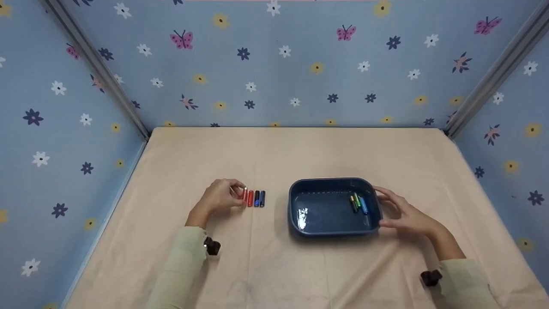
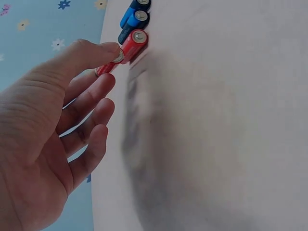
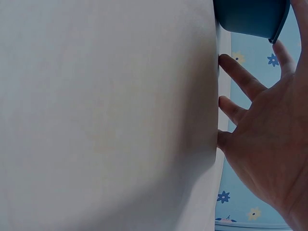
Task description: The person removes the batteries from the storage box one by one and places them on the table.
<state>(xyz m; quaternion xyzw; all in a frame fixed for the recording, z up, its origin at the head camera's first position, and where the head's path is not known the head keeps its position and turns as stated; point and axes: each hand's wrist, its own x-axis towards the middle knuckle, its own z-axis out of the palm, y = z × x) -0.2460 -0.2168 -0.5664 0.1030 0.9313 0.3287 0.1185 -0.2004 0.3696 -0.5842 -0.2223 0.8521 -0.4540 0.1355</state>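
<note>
My left hand [image 1: 219,198] pinches a red battery [image 1: 245,195] between thumb and fingertips, at the left end of a short row. Beside it in that row stand another red battery [image 1: 250,198], a black and blue battery [image 1: 257,198] and a dark blue battery [image 1: 262,199]. In the left wrist view the thumb lies over the end of the held red battery [image 2: 105,68], and the other fingers are spread. My right hand [image 1: 409,218] touches the right side of a dark blue rectangular dish [image 1: 332,233], fingers extended and thumb apart.
Inside the dish, towards its right side, lie a gold and black battery [image 1: 353,204], a green battery [image 1: 357,200] and a blue battery [image 1: 363,205]. A beige cloth [image 1: 274,159] covers the table. Flowered blue panels [image 1: 283,86] enclose the back and sides.
</note>
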